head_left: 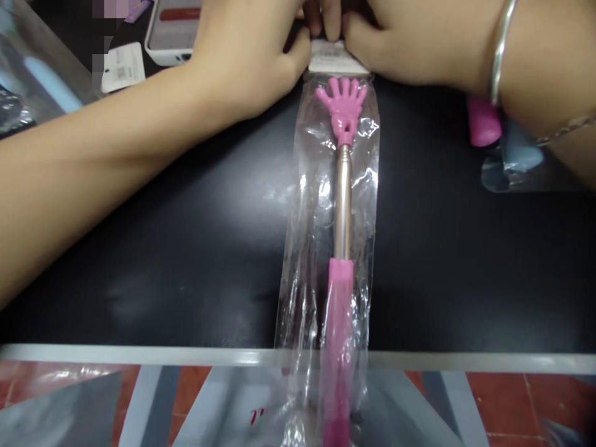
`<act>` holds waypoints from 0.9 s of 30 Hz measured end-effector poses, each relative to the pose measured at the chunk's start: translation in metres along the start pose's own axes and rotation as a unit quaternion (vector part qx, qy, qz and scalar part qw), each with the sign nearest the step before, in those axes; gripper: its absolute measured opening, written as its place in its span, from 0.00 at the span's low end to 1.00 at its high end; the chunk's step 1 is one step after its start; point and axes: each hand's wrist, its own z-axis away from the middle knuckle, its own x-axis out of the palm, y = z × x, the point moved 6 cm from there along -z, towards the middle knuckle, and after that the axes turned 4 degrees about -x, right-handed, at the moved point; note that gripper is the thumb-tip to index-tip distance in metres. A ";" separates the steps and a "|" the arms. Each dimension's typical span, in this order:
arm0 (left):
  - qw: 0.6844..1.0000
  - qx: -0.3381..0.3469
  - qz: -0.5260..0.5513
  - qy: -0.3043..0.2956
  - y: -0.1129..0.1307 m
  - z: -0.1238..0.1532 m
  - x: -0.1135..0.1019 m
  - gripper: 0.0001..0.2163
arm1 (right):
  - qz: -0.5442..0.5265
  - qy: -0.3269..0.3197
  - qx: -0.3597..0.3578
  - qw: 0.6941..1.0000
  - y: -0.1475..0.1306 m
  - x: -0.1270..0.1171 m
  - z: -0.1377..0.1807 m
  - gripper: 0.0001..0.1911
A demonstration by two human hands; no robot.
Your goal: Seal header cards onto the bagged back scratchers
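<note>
A pink hand-shaped back scratcher (343,205) with a metal rod and pink handle lies inside a clear plastic bag (307,217). Its handle end reaches past the front edge of the table. At the bag's top sits a white label card (338,57) with small print. My left hand (263,53) is at the card's left side, thumb against its edge. From the other side, my right hand (395,40) has its thumb on the card's right part. Fingers of both hands are bent around the card's top, partly cut off by the frame.
On the black table (186,261), a white-rimmed tray (170,57) and another white card (123,67) lie at the back left. Bagged pale-blue items (51,84) are further left. To the right, a pink handle (484,123) and a blue bagged piece (521,155) show beneath my right arm.
</note>
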 end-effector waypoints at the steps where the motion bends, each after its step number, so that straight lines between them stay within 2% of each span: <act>1: 1.000 0.021 0.016 0.011 0.001 0.001 -0.001 0.22 | -0.015 0.012 -0.012 1.000 0.003 0.001 -0.001 0.38; 5: 0.997 0.058 0.044 0.024 0.000 0.002 0.002 0.23 | -0.029 0.040 -0.046 0.998 0.006 0.001 -0.004 0.34; 9: 0.998 0.034 0.036 0.034 -0.002 0.001 0.002 0.23 | -0.022 0.051 -0.017 0.998 0.005 -0.002 -0.004 0.28; 14: 0.999 0.018 0.025 0.017 -0.002 0.005 0.000 0.23 | 0.005 0.047 -0.002 0.999 0.004 -0.001 -0.003 0.25; 20: 1.000 0.009 0.011 0.023 -0.003 0.005 0.001 0.22 | 0.031 0.034 0.006 0.999 0.003 -0.001 -0.004 0.27; 27: 0.998 0.016 0.015 0.060 -0.007 0.003 0.003 0.19 | 0.025 0.020 0.015 0.999 0.002 -0.002 -0.001 0.29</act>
